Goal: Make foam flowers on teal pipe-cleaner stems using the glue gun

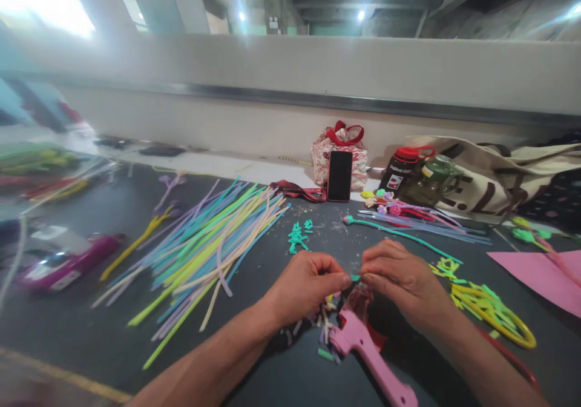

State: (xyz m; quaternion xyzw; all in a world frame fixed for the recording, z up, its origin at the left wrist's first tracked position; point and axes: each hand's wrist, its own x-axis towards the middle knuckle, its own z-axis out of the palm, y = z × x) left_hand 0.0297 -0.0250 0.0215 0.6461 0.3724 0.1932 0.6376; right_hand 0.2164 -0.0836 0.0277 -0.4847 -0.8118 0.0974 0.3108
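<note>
The dark desk fills most of the view, though its far-left end is smeared into blur, so the green and red stuff lying there is anyone's guess. A big fan of pastel pipe cleaners lies left of centre. Far right there's a cream tote bag, cut off by the frame edge, with a red-capped bottle lying against it. A pink paper sheet is also clipped at the right edge. A black phone leans on a red-patterned pouch at the far side. A magenta object near left is too blurry to name.

Near centre, the left hand and right hand meet fingertip to fingertip, both grips pinched on a tiny teal piece. It's mostly hidden by the fingers, just a sliver showing between them, held just above the desk. Right under the hands is a pink glue gun, its nose covered by the right hand. Small cut scraps sit beside it, and little teal bits lie farther off.
</note>
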